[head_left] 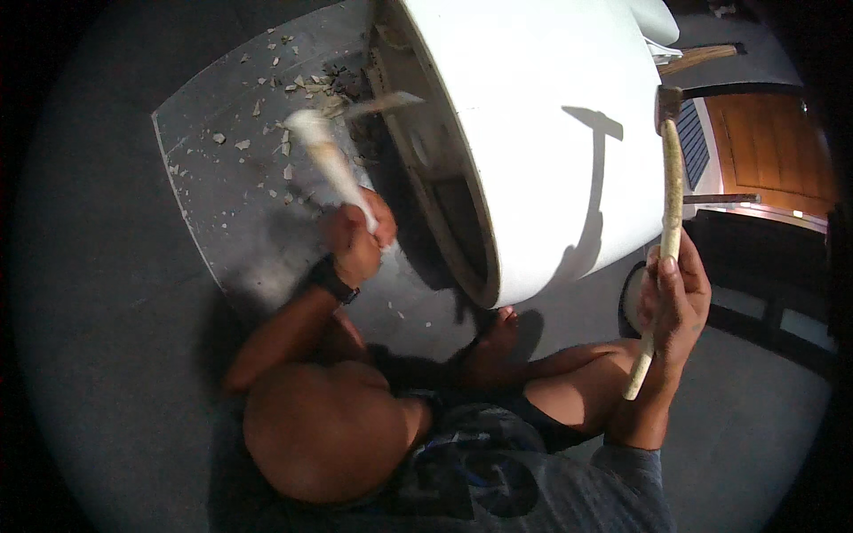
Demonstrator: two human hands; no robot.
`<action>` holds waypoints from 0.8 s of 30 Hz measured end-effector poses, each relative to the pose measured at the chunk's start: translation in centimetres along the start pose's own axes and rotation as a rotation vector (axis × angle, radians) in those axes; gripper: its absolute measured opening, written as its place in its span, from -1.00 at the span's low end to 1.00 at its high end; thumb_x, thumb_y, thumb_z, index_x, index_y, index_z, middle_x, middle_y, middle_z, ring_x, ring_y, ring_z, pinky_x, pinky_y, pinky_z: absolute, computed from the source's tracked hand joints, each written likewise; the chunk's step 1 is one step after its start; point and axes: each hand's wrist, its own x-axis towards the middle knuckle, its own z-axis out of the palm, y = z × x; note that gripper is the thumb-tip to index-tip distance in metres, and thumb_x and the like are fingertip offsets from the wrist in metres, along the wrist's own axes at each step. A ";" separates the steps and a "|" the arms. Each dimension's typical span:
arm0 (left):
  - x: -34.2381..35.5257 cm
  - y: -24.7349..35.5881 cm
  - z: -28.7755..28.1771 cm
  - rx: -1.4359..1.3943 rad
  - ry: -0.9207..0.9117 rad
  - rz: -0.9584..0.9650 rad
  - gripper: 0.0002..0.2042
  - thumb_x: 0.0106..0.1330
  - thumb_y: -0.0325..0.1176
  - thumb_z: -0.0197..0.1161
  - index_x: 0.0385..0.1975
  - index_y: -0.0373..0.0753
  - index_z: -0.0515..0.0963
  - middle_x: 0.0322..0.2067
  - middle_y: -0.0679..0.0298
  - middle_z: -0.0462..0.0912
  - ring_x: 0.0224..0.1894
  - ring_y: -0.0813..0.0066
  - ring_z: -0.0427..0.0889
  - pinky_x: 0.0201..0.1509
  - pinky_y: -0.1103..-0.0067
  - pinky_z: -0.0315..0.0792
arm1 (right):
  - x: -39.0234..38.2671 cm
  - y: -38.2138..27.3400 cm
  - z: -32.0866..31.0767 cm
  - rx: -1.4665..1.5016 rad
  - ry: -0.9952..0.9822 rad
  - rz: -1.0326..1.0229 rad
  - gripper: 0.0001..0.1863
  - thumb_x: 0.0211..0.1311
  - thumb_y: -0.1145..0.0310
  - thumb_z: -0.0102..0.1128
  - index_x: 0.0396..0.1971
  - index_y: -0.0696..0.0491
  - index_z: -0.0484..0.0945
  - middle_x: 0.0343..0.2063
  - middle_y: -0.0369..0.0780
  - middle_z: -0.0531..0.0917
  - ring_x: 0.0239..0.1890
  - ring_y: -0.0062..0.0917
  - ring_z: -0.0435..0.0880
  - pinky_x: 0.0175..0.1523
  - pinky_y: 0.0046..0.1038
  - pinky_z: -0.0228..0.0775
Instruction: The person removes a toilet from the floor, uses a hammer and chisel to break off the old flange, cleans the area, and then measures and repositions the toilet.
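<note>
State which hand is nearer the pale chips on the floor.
Left. The left hand is below and right of most chips, gripping a blurred tool; the right hand is across the white fixture from them, holding a hammer.

A toilet lies on the floor, hollow base facing left toward scattered chips. Left of it, the left hand holds a tool; at its right, the right hand holds a hammer.
</note>
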 end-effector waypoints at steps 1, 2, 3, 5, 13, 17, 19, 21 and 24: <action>-0.7 0.3 0.7 0.048 -0.162 0.061 -0.41 0.42 0.38 -0.06 -0.32 -0.15 0.33 -0.62 0.37 0.34 -0.61 0.57 0.32 -0.51 0.57 0.26 | 0.0 0.0 0.3 -0.019 -0.004 0.009 -0.40 0.34 0.33 0.29 0.29 0.30 0.39 -0.43 -0.28 0.58 -0.65 -0.78 0.42 -0.69 -0.69 0.18; -1.5 0.3 1.3 0.028 -0.184 -0.007 -0.41 0.43 0.37 -0.06 -0.31 -0.17 0.34 -0.62 0.37 0.34 -0.61 0.58 0.32 -0.51 0.58 0.26 | 0.0 -0.1 0.5 -0.045 0.002 0.009 -0.40 0.34 0.34 0.29 0.29 0.30 0.39 -0.43 -0.28 0.58 -0.65 -0.78 0.42 -0.69 -0.69 0.18; -2.3 0.1 1.6 0.010 -0.212 -0.078 -0.41 0.43 0.36 -0.05 -0.31 -0.18 0.35 -0.62 0.37 0.35 -0.60 0.59 0.32 -0.51 0.59 0.26 | 0.0 -0.1 0.9 -0.041 -0.001 0.003 -0.41 0.35 0.34 0.28 0.29 0.31 0.39 -0.44 -0.28 0.58 -0.65 -0.78 0.42 -0.69 -0.69 0.19; -3.9 -1.0 1.6 0.034 -0.216 -0.203 -0.45 0.48 0.27 -0.04 -0.33 -0.19 0.38 -0.61 0.39 0.36 -0.60 0.61 0.30 -0.51 0.61 0.24 | 0.1 0.3 1.4 -0.091 0.029 0.017 -0.43 0.37 0.36 0.26 0.29 0.32 0.39 -0.44 -0.29 0.58 -0.66 -0.78 0.42 -0.69 -0.68 0.19; -9.6 -3.8 -4.9 0.880 -0.850 -0.463 -0.75 0.45 -0.14 0.21 -0.25 -0.22 0.52 -0.59 0.02 0.53 -0.52 0.00 0.57 -0.40 0.28 0.40 | 0.4 1.9 2.7 -0.198 0.051 0.005 -0.45 0.38 0.37 0.25 0.27 0.31 0.41 -0.46 -0.30 0.57 -0.66 -0.78 0.41 -0.68 -0.68 0.19; -9.6 -4.2 -8.4 0.974 -0.759 -0.369 -0.75 0.41 -0.12 0.26 -0.24 -0.19 0.54 -0.61 0.07 0.56 -0.54 0.03 0.59 -0.41 0.27 0.41 | 0.5 1.9 2.9 -0.228 0.105 0.019 -0.43 0.37 0.35 0.25 0.29 0.32 0.40 -0.46 -0.30 0.56 -0.66 -0.78 0.42 -0.68 -0.68 0.19; -8.0 -4.5 -10.6 1.007 -0.715 -0.197 -0.75 0.39 -0.12 0.26 -0.26 -0.19 0.54 -0.59 0.08 0.57 -0.53 0.05 0.60 -0.40 0.27 0.42 | 0.6 2.0 2.9 -0.221 0.116 0.016 -0.42 0.37 0.35 0.25 0.29 0.32 0.39 -0.46 -0.30 0.56 -0.65 -0.78 0.42 -0.68 -0.68 0.19; -5.6 -4.8 -12.6 0.977 -0.544 -0.108 -0.76 0.38 -0.13 0.25 -0.28 -0.19 0.54 -0.57 0.07 0.58 -0.51 0.07 0.61 -0.39 0.28 0.43 | 0.7 2.0 2.7 -0.214 0.126 0.027 -0.42 0.37 0.35 0.26 0.29 0.32 0.39 -0.46 -0.29 0.56 -0.65 -0.78 0.42 -0.69 -0.68 0.18; -1.4 -4.5 -14.8 0.921 -0.116 -0.016 -0.72 0.47 -0.17 0.13 -0.30 -0.31 0.49 -0.55 0.27 0.48 -0.50 0.46 0.48 -0.38 0.41 0.40 | 0.5 1.9 2.1 -0.183 0.073 -0.012 -0.43 0.36 0.36 0.25 0.29 0.32 0.39 -0.46 -0.29 0.55 -0.65 -0.78 0.43 -0.69 -0.68 0.18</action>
